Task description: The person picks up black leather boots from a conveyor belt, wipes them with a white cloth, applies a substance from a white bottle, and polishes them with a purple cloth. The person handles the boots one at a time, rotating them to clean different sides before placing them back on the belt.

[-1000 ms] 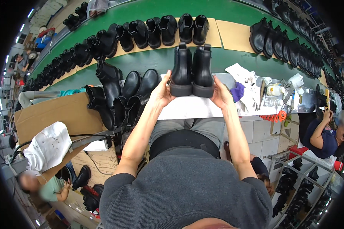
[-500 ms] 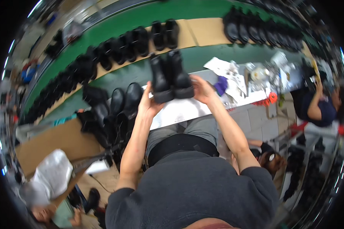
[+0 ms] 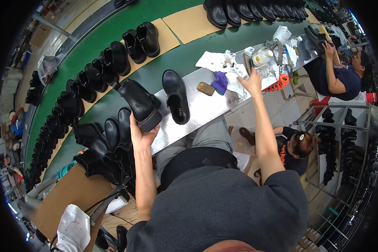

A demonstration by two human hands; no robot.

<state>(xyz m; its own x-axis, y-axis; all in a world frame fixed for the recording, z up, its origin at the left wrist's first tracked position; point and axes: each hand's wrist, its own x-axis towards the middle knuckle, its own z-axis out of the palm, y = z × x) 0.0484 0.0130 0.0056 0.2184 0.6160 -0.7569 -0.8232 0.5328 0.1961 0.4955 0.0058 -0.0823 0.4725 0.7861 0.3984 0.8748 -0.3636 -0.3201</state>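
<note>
My left hand (image 3: 142, 136) is closed around the heel end of a black leather shoe (image 3: 137, 101), which is tilted with its dark sole edge toward me. Just right of it, another black shoe (image 3: 175, 90) rests on the metal work surface (image 3: 168, 134), opening upward. My right hand (image 3: 252, 83) is stretched out to the right over white cloths, thumb and fingers apart. Its fingertips are close to a narrow brown-and-dark strip-like tool (image 3: 247, 63); whether they touch it is unclear. A purple cloth (image 3: 219, 82) and a brown block (image 3: 205, 88) lie to the left of that hand.
Black shoes (image 3: 117, 59) line cardboard strips on the green conveyor (image 3: 185, 54) ahead. More shoes (image 3: 96, 138) crowd my left side by a cardboard sheet (image 3: 67, 197). Bottles (image 3: 263, 57) and an orange coiled hose (image 3: 277, 84) lie at right. Two co-workers (image 3: 344, 77) are beyond.
Both hands held the two shoes together before. Now one shoe stands on the surface, my left hand keeps the other farther left, and my right hand has moved right to the cloths.
</note>
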